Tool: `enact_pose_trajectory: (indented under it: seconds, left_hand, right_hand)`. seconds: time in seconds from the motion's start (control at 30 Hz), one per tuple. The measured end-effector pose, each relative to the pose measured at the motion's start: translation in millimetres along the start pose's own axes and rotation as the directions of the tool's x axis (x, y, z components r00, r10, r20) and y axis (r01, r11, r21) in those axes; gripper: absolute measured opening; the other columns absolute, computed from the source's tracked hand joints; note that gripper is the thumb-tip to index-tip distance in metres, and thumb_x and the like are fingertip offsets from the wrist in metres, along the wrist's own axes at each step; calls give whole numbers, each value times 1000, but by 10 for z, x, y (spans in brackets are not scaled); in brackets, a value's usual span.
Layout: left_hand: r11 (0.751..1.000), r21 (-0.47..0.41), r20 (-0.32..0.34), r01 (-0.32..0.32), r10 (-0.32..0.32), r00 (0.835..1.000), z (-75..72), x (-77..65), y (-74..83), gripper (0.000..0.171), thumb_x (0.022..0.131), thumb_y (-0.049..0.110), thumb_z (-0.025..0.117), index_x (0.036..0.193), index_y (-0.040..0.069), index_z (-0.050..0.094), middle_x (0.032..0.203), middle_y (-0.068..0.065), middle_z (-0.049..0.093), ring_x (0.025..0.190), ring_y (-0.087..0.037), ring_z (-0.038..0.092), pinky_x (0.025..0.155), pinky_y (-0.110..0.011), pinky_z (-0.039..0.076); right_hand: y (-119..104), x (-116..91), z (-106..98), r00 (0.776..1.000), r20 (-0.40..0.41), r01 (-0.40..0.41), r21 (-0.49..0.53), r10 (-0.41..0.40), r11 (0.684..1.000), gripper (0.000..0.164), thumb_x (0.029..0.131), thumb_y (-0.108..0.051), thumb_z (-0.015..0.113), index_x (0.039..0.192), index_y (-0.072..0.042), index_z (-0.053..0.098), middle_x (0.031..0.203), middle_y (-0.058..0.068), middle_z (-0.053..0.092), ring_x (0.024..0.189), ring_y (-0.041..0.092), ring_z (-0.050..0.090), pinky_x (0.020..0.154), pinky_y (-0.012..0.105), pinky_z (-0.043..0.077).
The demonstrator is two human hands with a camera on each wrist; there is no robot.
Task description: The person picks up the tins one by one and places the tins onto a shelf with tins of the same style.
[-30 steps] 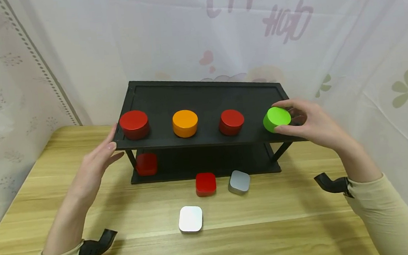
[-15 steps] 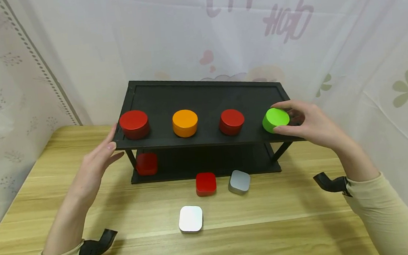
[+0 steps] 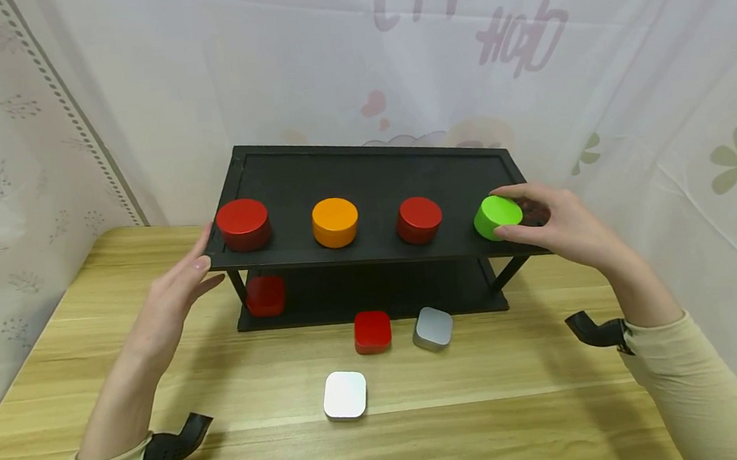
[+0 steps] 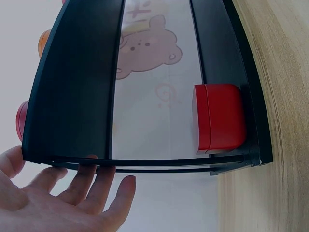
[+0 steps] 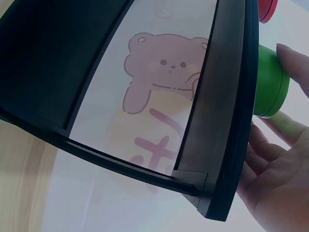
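In the head view my right hand (image 3: 558,221) pinches a round lime-green tin (image 3: 497,217) between thumb and fingers at the right end of the black two-tier shelf (image 3: 364,175). The right wrist view shows that green tin (image 5: 270,82) standing on the top board, with the thumb and a finger against its side. My left hand (image 3: 171,306) holds the left end of the top board, thumb at the front corner. Seen from the left wrist, fingers of the left hand (image 4: 82,198) lie at the board's end rail. Left of the green tin stand a dark red (image 3: 419,220), an orange (image 3: 335,223) and a larger red round tin (image 3: 243,225).
A red rounded-square tin (image 3: 265,296) sits on the lower board at the left. In front of the shelf, on the wooden table (image 3: 491,424), are red (image 3: 372,332), grey (image 3: 433,328) and white (image 3: 345,395) square tins. A printed curtain (image 3: 302,68) hangs behind.
The green tin has shifted slightly left with my right hand, mostly between the two earlier frames. My left hand stays at the shelf's left end.
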State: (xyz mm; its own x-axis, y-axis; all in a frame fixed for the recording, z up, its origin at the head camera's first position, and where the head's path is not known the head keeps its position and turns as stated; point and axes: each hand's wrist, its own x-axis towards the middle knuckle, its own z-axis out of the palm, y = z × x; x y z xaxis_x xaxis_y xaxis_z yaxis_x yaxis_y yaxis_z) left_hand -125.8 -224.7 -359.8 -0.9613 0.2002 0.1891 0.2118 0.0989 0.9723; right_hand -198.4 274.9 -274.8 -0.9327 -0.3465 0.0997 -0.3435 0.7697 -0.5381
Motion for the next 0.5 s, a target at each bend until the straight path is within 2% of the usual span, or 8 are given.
enact_pose_trajectory:
  seconds: [0.3, 0.5]
  left_hand:
    - [1000, 18, -8, 19, -18, 1000, 12, -5, 6, 45, 103, 29, 34, 148, 28, 27, 158, 11, 17, 144, -3, 17, 97, -9, 38]
    - [999, 27, -18, 24, -24, 1000, 14, -12, 12, 45, 103, 30, 34, 148, 29, 27, 158, 12, 18, 143, -3, 19, 96, -9, 38]
  right_hand:
    - [26, -25, 16, 1000, 5, 8, -9, -8, 1000, 56, 81, -39, 72, 132, -38, 51, 109, -11, 62, 87, 13, 64, 72, 19, 49]
    - [36, -75, 33, 1000, -6, 31, 38, -31, 999, 65, 81, -34, 73, 138, -39, 43, 123, -11, 58, 97, 11, 61, 78, 17, 49]
